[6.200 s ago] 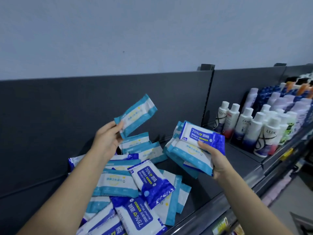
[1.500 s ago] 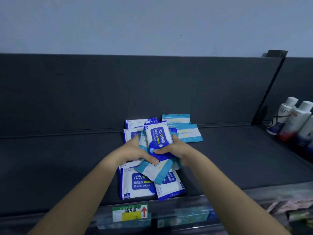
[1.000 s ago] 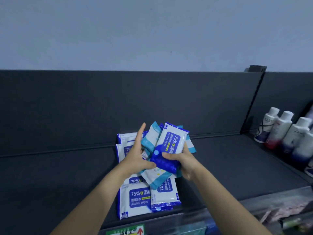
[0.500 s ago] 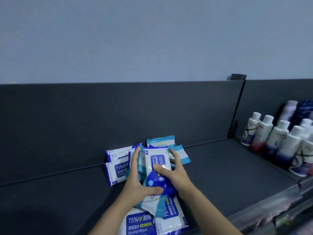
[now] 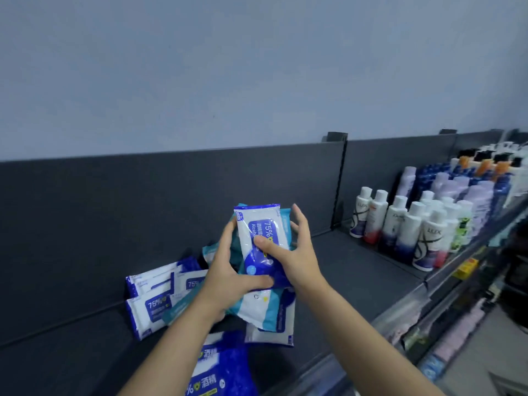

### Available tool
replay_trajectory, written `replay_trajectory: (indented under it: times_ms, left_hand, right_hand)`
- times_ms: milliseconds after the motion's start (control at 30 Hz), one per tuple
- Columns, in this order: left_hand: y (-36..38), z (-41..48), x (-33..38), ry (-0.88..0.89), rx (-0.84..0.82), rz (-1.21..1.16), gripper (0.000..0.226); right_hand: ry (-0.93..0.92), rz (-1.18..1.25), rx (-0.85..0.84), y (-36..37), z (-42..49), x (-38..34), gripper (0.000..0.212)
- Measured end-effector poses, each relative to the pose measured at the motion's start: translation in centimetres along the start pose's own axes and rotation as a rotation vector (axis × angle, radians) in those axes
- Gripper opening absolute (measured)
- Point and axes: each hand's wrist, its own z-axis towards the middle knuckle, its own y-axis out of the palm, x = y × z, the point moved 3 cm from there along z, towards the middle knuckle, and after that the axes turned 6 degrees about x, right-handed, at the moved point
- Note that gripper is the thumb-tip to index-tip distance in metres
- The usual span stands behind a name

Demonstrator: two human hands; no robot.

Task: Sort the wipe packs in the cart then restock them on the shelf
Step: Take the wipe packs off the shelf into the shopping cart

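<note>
White bottles [image 5: 400, 224] upright in rows, right. Blue and lilac bottles [image 5: 457, 184] behind them, farther right. Yellow price tag [image 5: 465, 268] just below. Pale wall [image 5: 228, 67] above.

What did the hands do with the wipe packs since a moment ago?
Both hands raised their packs off the dark grey shelf. The white-and-dark-blue plastic alcohol wipe pack now stands upright in front of the teal-and-white wipe packs. The left hand grips underneath; the right hand has spread its fingers, thumb pinching the front. The blue packs lying there and the white plastic bottles stayed put.
</note>
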Motion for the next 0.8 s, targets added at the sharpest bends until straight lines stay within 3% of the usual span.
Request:
replay_trajectory:
  times_ms: [167, 333, 700, 800]
  left_hand:
    - [7.5, 0.2, 0.7, 0.015, -0.12, -0.055, 0.119]
    - [18.5, -0.5, 1.2, 0.017, -0.296, -0.108, 0.115]
    - [49.3, -10.8, -1.3, -0.035, -0.649, -0.173, 0.101]
    - [56.8, -14.9, -4.4, -0.11, -0.753, -0.14, 0.112]
  right_hand:
    - [-0.092, -0.104, 0.12, -7.0, -0.4, -3.5, 0.108]
    - [-0.151, -0.143, 0.293, -16.9, -2.4, -7.5, 0.095]
    - [-0.186, -0.314, 0.699, -46.5, -14.4, -15.8, 0.091]
    - [-0.116, -0.325, 0.812, -54.6, -18.8, -15.3, 0.094]
